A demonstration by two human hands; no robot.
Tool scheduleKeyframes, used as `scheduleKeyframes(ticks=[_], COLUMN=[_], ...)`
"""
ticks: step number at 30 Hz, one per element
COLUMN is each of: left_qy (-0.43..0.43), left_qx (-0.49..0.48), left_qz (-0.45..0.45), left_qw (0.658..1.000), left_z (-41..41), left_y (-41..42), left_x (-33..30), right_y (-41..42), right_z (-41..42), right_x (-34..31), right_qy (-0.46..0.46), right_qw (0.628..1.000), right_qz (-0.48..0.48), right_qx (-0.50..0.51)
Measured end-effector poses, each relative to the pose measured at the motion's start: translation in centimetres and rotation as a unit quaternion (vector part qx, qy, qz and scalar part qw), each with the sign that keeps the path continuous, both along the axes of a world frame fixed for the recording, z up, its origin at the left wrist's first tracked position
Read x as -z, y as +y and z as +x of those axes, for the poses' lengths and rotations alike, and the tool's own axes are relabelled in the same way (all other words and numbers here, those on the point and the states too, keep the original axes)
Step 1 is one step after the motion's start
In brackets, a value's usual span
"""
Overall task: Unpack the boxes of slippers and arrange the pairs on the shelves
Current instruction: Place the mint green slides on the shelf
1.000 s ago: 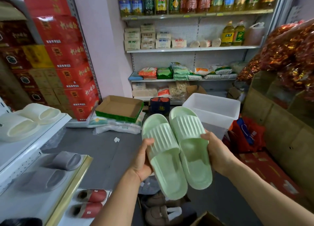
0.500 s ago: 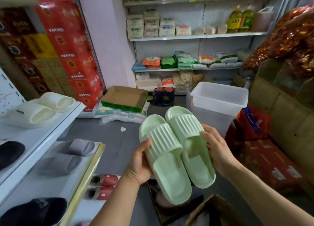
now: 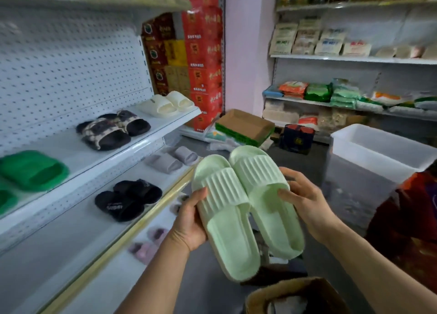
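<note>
A pair of pale green ribbed slippers (image 3: 246, 207) is held side by side in front of me, toes pointing away. My left hand (image 3: 191, 221) grips the left slipper's outer edge; my right hand (image 3: 305, 202) grips the right one's outer edge. To my left stands the white shelf unit (image 3: 151, 134). Its upper shelf carries green slippers (image 3: 30, 169), dark patterned slippers (image 3: 113, 129) and cream slippers (image 3: 165, 103). The lower shelf (image 3: 71, 238) has black slippers (image 3: 127, 199) and grey slippers (image 3: 172, 159). An open cardboard box (image 3: 295, 294) sits at the bottom edge.
Pink slippers (image 3: 146, 245) lie on the lowest shelf. A white plastic bin (image 3: 378, 157) stands at right, an empty cardboard tray (image 3: 246, 127) on the floor behind. Stacked red cartons (image 3: 203, 61) and grocery shelves (image 3: 354, 58) line the back wall.
The view has swung left toward the slipper shelves, bringing more of them into sight. Both hands still hold the green pair, now closer to the shelf unit.
</note>
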State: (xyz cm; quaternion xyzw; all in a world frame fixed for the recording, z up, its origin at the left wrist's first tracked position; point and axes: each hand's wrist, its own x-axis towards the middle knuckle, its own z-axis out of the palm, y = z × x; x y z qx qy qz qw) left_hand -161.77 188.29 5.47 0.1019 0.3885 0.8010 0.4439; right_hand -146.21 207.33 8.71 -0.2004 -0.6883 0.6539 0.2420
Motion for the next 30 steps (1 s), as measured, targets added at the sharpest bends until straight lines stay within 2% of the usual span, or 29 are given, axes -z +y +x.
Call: scheduleKeyframes(ticks=[8, 12, 15, 24, 27, 30], left_qy=[-0.005, 0.007, 0.000, -0.053, -0.070, -0.049], left_qx=[-0.130, -0.181, -0.224, -0.392, -0.429, -0.459], left_qz=[-0.012, -0.035, -0.035, -0.044, -0.035, -0.024], left_qw=[0.991, 0.983, 0.974, 0.917, 0.900, 0.887], left_z=[6.6, 8.0, 8.8, 11.3, 12.4, 13.4], left_y=[-12.1, -17.9, -22.2, -40.7, -49.0, -57.5], left_x=[-0.2, -1.2, -1.8, -2.8, -2.9, -3.1], right_y=[-7.9, -12.3, -16.5, -36.2, -45.5, -55.1], right_z=[0.1, -1.4, -2.7, -7.2, -8.4, -8.8], right_x=[0.5, -0.2, -1.2, -2.6, -2.0, -1.6], right_qy=[0.000, -0.021, -0.017, -0.002, -0.006, -0.012], right_qw=[0.989, 0.964, 0.953, 0.909, 0.913, 0.932], right_qz=[0.114, 0.226, 0.259, 0.351, 0.327, 0.182], right_qx=[-0.098, -0.139, -0.155, -0.225, -0.244, -0.313])
